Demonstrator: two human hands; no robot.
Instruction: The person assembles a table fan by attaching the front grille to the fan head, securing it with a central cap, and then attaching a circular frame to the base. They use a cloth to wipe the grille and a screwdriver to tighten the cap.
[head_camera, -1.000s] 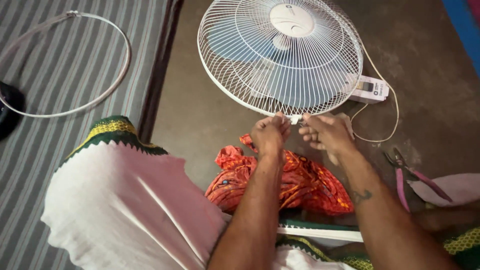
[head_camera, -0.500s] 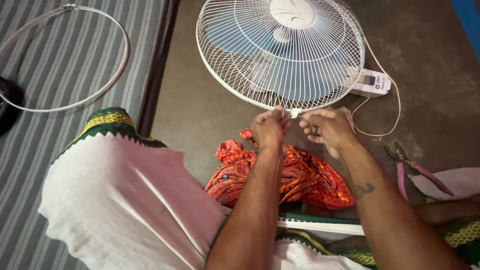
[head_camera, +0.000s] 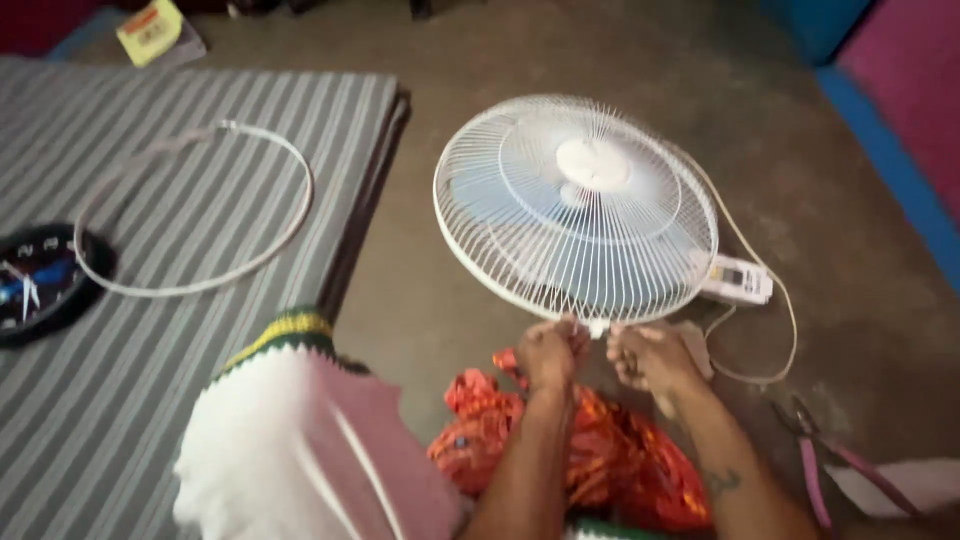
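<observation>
In the head view, the white fan (head_camera: 577, 212) lies on the brown floor (head_camera: 420, 290), its wire guard facing up. The left hand (head_camera: 552, 355) pinches the lower edge of the guard, fingers closed on the rim. The right hand (head_camera: 652, 355) is just beside it, curled at the same small clip; if it grips the clip, I cannot tell. Under the forearms lies an orange cloth (head_camera: 600, 460). Pink-handled pliers (head_camera: 815, 470) rest at the right. A thin ring (head_camera: 195, 210) lies on the striped mat (head_camera: 130, 380).
</observation>
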